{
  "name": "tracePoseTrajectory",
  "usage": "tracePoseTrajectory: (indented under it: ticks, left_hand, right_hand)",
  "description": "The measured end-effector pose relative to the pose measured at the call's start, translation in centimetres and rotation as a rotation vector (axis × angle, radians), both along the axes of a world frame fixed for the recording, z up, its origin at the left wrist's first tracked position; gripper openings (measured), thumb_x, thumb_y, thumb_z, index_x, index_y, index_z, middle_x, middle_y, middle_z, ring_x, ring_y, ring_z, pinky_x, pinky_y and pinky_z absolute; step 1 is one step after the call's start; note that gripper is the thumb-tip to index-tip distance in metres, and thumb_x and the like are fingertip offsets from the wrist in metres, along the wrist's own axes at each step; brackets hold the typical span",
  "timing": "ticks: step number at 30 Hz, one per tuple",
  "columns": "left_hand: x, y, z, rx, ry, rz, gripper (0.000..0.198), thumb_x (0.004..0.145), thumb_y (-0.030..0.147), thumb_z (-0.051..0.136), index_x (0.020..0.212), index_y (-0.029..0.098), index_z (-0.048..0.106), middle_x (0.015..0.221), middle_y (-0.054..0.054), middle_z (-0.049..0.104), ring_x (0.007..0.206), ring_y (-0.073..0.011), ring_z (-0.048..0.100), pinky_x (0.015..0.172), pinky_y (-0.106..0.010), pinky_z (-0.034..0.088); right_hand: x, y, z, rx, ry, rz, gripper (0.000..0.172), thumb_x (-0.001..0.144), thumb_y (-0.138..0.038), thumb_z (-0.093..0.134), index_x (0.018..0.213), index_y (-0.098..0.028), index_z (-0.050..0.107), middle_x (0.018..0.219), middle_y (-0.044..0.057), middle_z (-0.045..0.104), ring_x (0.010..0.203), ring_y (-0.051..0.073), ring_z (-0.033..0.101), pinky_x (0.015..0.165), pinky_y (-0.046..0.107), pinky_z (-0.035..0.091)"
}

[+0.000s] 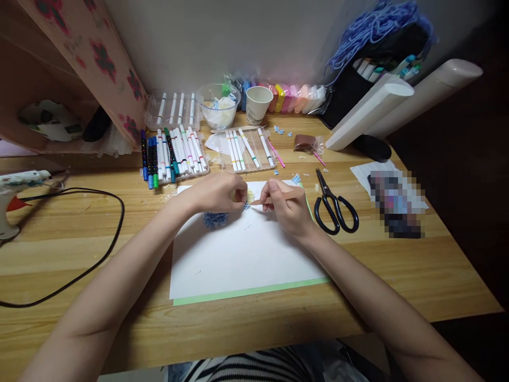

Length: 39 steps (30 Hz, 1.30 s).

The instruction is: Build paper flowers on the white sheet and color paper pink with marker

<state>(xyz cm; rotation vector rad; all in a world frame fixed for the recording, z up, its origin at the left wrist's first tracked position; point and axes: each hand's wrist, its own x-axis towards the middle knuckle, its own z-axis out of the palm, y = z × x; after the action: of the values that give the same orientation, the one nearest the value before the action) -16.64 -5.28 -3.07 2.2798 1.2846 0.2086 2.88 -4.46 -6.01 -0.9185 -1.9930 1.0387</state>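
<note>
A white sheet of paper [238,260] lies on a green sheet [254,290]. In my right hand [288,207] is a thin wooden stick [257,202], its pointed tip over a small blue patterned scrap [247,206] on the paper. My left hand [222,193] is closed in a pinch just left of that tip; what its fingers hold, if anything, is hidden. Under the left wrist sits a fuzzy dark blue patch [215,219]. A pale yellow patch [250,194] shows between the two hands.
Black-handled scissors [336,204] lie to the right. Markers [181,151] in plastic cases, a clear bowl [218,109] and a paper cup [258,103] stand behind the paper. A glue gun [14,196] with its black cord [115,239] lies left. Paper rolls [369,111] lean at back right.
</note>
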Motion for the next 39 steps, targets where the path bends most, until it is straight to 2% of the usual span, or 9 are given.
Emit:
tracePoseTrajectory:
  ticks: [5,9,11,15,19,22,25,30,39]
  left_hand:
    - [-0.1,0.0,0.3,-0.015,-0.002,0.028,0.012,0.072,0.02,0.057,0.078,0.017,0.067,0.078,-0.002,0.066,0.066,-0.0126,0.055,0.057,-0.022,0.035]
    - [0.0,0.1,0.4,0.007,0.012,0.084,0.016,0.08,0.029,0.053,0.079,0.016,0.064,0.077,-0.003,0.065,0.065,-0.0132,0.054,0.055,-0.023,0.032]
    - [0.1,0.1,0.5,0.033,0.023,0.125,0.021,0.085,0.03,0.048,0.079,0.016,0.062,0.075,-0.004,0.064,0.063,-0.0133,0.052,0.055,-0.024,0.032]
    - [0.2,0.3,0.3,0.085,0.026,0.186,0.027,0.089,0.031,0.042,0.072,0.016,0.057,0.071,-0.004,0.06,0.06,-0.0134,0.05,0.055,-0.025,0.032]
    - [0.1,0.5,0.2,0.086,-0.001,0.207,0.028,0.09,0.032,0.041,0.073,0.017,0.056,0.073,-0.003,0.06,0.063,-0.0143,0.051,0.057,-0.025,0.032]
    - [0.1,0.6,0.2,0.053,-0.014,0.229,0.028,0.09,0.034,0.041,0.075,0.017,0.058,0.074,-0.003,0.06,0.063,-0.0147,0.051,0.057,-0.025,0.033]
    - [0.2,0.5,0.1,0.029,-0.028,0.245,0.028,0.09,0.034,0.041,0.078,0.017,0.06,0.075,-0.003,0.06,0.065,-0.0151,0.051,0.058,-0.026,0.033]
    - [0.3,0.4,0.3,0.013,-0.037,0.253,0.028,0.09,0.035,0.041,0.077,0.018,0.059,0.076,-0.002,0.06,0.067,-0.0155,0.052,0.059,-0.026,0.033]
    - [1.7,-0.4,0.8,0.055,-0.056,0.228,0.026,0.091,0.03,0.041,0.077,0.017,0.058,0.078,-0.002,0.061,0.07,-0.0161,0.053,0.062,-0.026,0.034]
  right_hand:
    - [0.9,0.1,0.0,0.072,0.027,-0.001,0.044,0.098,-0.043,0.033,0.07,-0.02,0.057,0.059,0.0,0.058,0.056,0.012,0.056,0.06,0.026,0.045]
    - [3.1,1.8,0.1,0.097,0.128,-0.115,0.027,0.095,-0.041,0.043,0.095,-0.022,0.061,0.093,0.004,0.067,0.079,0.016,0.064,0.072,0.029,0.049]
    - [4.7,3.1,-0.4,0.099,0.119,-0.208,0.026,0.095,-0.041,0.043,0.099,-0.023,0.061,0.1,0.005,0.067,0.083,0.017,0.065,0.075,0.031,0.05]
    - [6.8,5.1,-1.7,0.156,-0.133,-0.304,0.022,0.093,-0.036,0.048,0.085,-0.02,0.061,0.084,0.005,0.069,0.08,0.02,0.066,0.074,0.034,0.049]
    - [6.3,6.0,-2.3,0.274,-0.252,-0.214,0.003,0.082,-0.019,0.06,0.08,-0.019,0.058,0.092,0.009,0.07,0.088,0.024,0.065,0.077,0.036,0.047]
    - [5.8,6.5,-2.1,0.325,-0.312,-0.168,0.011,0.079,-0.008,0.055,0.076,-0.019,0.055,0.089,0.009,0.069,0.087,0.024,0.065,0.076,0.034,0.046]
    - [6.4,6.8,-1.8,0.319,-0.363,-0.265,0.013,0.076,-0.007,0.053,0.073,-0.02,0.053,0.081,0.007,0.068,0.078,0.022,0.063,0.07,0.032,0.044]
    - [7.8,6.6,-2.2,0.209,-0.354,-0.297,0.011,0.074,-0.016,0.061,0.072,-0.021,0.051,0.077,0.005,0.066,0.069,0.021,0.061,0.064,0.03,0.044]
    - [6.9,5.7,-1.7,0.157,-0.222,-0.335,0.013,0.074,-0.016,0.059,0.07,-0.022,0.048,0.074,0.004,0.066,0.067,0.019,0.063,0.064,0.029,0.045]
